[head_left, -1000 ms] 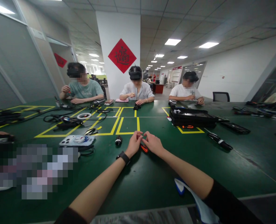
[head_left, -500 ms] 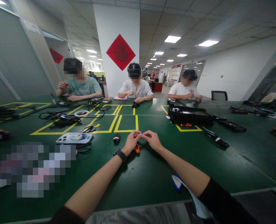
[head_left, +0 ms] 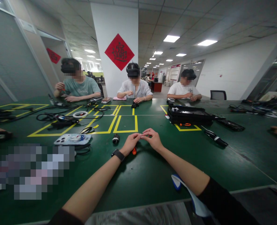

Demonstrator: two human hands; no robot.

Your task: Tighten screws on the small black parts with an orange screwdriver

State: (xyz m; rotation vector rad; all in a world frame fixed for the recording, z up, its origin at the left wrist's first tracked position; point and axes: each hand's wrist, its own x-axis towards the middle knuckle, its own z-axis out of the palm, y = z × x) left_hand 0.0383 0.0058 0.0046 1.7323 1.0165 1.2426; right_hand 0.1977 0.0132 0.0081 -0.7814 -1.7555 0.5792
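My left hand (head_left: 131, 142), with a dark watch (head_left: 118, 154) on its wrist, is pinched at the fingertips. Opposite it, my right hand (head_left: 153, 139) is also closed, its fingertips meeting those of the left. Whatever sits between the fingers is too small to make out. Beneath my left hand an orange-and-black tool (head_left: 134, 151) lies on the green table, partly hidden by the hand. A short black cylinder with a white band (head_left: 116, 139) stands just left of that hand.
A phone in a pale case (head_left: 74, 139) lies to the left, near tangled black cables (head_left: 58, 118). Black trays (head_left: 190, 115) and an orange-handled tool (head_left: 185, 124) lie far right of centre. A black-and-white device (head_left: 215, 138) is nearer. Several people sit around the table.
The view has shifted slightly, moving the scene a little left. My hands stay together at the fingertips; the left hand now covers more of the orange tool, and the right fingers are slightly raised.
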